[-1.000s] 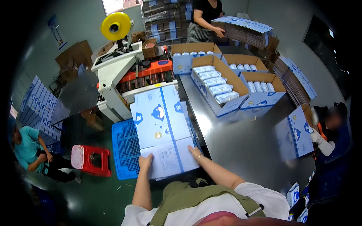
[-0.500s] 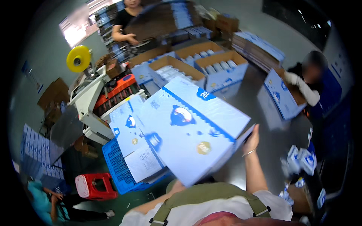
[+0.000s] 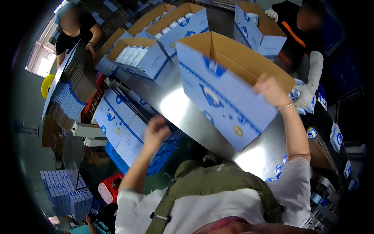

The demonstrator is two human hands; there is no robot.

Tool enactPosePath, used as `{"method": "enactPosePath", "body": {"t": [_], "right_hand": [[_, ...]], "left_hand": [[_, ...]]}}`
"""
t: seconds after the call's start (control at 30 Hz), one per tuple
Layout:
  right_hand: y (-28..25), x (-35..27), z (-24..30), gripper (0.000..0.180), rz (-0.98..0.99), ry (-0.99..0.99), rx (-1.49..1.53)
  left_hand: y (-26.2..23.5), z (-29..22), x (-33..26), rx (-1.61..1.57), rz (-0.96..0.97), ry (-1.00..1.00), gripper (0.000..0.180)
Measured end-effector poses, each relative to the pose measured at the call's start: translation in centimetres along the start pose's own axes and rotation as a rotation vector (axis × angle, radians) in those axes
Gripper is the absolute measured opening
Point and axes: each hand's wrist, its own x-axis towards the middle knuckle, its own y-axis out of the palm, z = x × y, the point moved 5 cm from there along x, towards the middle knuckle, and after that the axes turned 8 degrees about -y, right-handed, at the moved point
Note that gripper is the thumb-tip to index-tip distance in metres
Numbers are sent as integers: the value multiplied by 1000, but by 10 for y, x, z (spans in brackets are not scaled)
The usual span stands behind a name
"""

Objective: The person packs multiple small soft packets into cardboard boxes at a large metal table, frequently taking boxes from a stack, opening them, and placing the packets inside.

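A blue-and-white printed carton [image 3: 222,97] stands tilted on the metal table, its open top showing the bare brown inside. My right hand [image 3: 270,90] is closed over the carton's near right rim. To the left, my left hand [image 3: 156,132] is in the air, slightly blurred, with loosely bent fingers and nothing in it. Just beyond that hand lie folded flat cartons [image 3: 120,121] with the same print, resting on a blue plastic basket [image 3: 156,160].
On the metal table [image 3: 171,103], several open cartons [image 3: 142,62] hold white packs. At left, a person [image 3: 78,35] carries a stack of flat cardboard [image 3: 70,84]. At right, another person with white gloves [image 3: 306,95] handles packs beside an open carton [image 3: 261,33]. A red stool [image 3: 111,189] stands lower left.
The carton, earlier held bottom up in both hands, now has its open top upward on the table. My left hand has let go and moved left. The person at left now carries cardboard nearer.
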Motion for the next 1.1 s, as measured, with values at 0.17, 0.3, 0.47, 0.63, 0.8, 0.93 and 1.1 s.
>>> {"method": "enactPosePath", "body": {"t": [0.17,0.3,0.47,0.63,0.8,0.93,1.1], "right_hand": [[130,-82,19,52,745,-9,-257],[151,-112,6,52,873,283,-226],[152,-105,9,41,895,298,-305],[89,-80,33,16,63,-178,-352],[-12,-47,22,37,-249,367,-589],[118,-97,46,88,125,510,-473],[126,-149,70,81,45,514,-499]], "left_hand": [[23,-101,74,726,-225,689,93],[73,-113,54,1183,586,102,124],[113,-81,21,1471,811,254,128],[149,-87,81,1441,838,24,89],[140,-61,99,1094,-199,613,105],[109,-16,100,600,-452,573,118],[65,178,126,-746,-307,-212,70]]}}
